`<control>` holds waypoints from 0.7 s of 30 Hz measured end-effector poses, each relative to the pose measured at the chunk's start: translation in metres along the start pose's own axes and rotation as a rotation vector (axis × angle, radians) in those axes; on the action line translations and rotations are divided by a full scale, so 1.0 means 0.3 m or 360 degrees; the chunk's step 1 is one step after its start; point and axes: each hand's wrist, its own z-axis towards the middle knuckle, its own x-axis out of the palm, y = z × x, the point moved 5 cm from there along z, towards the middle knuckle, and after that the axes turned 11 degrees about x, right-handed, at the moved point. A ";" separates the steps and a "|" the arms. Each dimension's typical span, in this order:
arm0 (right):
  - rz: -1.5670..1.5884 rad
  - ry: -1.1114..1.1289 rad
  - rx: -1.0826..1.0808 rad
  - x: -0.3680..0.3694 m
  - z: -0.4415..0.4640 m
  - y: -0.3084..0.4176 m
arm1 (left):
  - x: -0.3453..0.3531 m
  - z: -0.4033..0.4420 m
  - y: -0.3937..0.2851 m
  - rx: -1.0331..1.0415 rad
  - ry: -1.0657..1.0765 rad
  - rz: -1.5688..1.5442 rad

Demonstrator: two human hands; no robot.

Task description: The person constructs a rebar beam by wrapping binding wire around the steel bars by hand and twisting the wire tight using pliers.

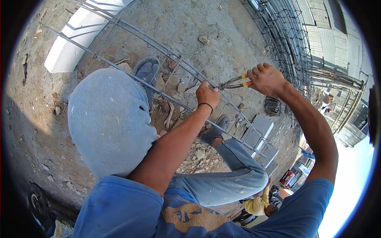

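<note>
A long rebar cage with thin cross ties runs slantwise between my feet, from the upper left to the lower right. My left hand is closed around its far bar, near a joint; whether the fingers also pinch a wire is hidden. My right hand grips a pair of end-cutting pincers by their orange-and-yellow handles. The jaws point left and sit against the bar, just beside my left fingers. What lies between the jaws is too small to make out.
A white block lies under the cage's left end, and grey blocks are by its right end. Stacked rebar cages stand at the upper right. Stones litter the dirt. Another person in yellow is at the lower right.
</note>
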 end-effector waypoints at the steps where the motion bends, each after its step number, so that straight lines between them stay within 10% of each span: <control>1: 0.0186 0.0323 0.0064 0.001 0.010 -0.006 | -0.003 -0.002 -0.007 0.0015 -0.0009 0.0001; 8: 0.1956 0.1789 0.0928 0.132 -0.026 -0.038 | 0.001 -0.007 0.003 0.0097 -0.0006 0.0013; 13: 0.2012 0.1671 0.0934 0.154 -0.067 -0.023 | -0.030 -0.210 -0.172 0.0144 -0.0581 0.0553; 21: 0.1570 0.1422 0.0744 0.095 -0.042 -0.037 | 0.156 -0.285 -0.256 -0.0128 -0.0483 -0.0040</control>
